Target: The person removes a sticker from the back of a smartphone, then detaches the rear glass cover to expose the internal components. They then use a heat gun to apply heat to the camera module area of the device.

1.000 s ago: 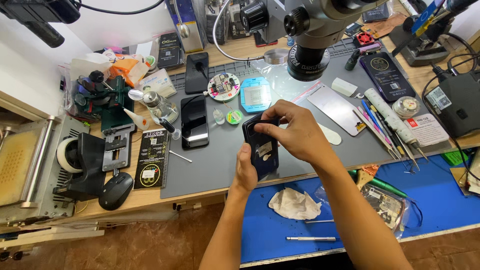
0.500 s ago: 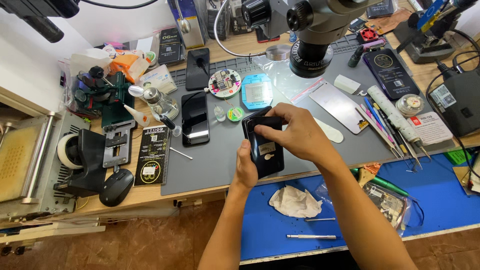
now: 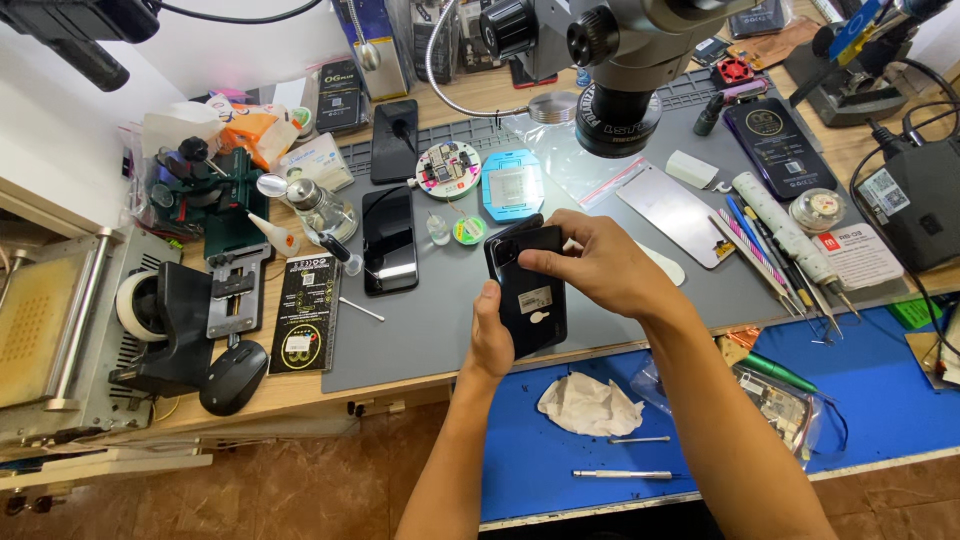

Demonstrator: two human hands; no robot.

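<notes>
Holding a black smartphone (image 3: 530,290) above the grey work mat (image 3: 420,340), both hands share the grip: the left hand (image 3: 490,335) closes its fingers around the lower left edge, and the right hand (image 3: 600,262) closes its fingers over the upper end, near the camera corner. The phone shows its dark back, which carries a small pale label, and it tilts slightly, clear of the worktop. Risks, as judged from this pose: the phone is gripped only along its edges, so a slip could drop it onto the mat or onto the blue mat (image 3: 880,370) below, where a loose screwdriver (image 3: 625,474) and a crumpled cloth (image 3: 590,405) lie. Uneven pressure from the right fingers might flex or crack the back panel. Just beside the hands, another black phone (image 3: 390,240), a blue stencil frame (image 3: 512,185) and the microscope head (image 3: 620,110) leave little room, so a wide elbow movement could knock them.
</notes>
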